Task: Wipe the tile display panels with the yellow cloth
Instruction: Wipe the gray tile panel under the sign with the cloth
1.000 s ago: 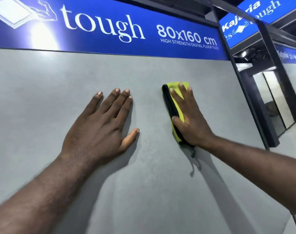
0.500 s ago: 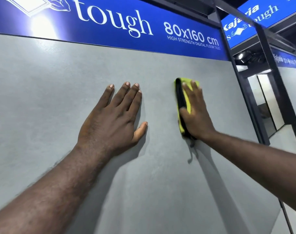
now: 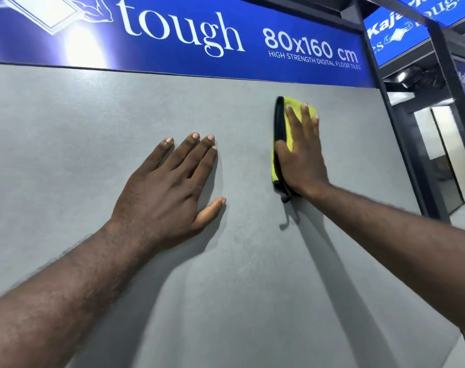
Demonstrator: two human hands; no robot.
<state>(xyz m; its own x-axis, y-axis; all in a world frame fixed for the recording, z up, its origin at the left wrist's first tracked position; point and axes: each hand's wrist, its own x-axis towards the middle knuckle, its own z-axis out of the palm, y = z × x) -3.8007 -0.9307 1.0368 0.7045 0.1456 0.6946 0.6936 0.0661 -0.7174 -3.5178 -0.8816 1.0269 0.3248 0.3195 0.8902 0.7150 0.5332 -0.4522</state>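
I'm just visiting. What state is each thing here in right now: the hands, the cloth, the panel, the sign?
tile panel: upright, plain grey, both arms' shadows on it.
blue sign: mounted above the tile panel, bright glare on its left part.
left hand: flat on the tile panel, fingers straight, holding nothing.
right hand: fingers straight, pressing the yellow cloth against the tile panel.
yellow cloth: folded, pinned flat under the right hand.

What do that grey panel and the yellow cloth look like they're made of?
Grey panel: probably ceramic or porcelain tile with a matte, faintly mottled finish. It shows soft shadows and no sharp reflections, and the blue sign above reads "digital floor tiles". Yellow cloth: soft folded fabric, possibly microfibre, with a black edge. It lies flat under the right hand.
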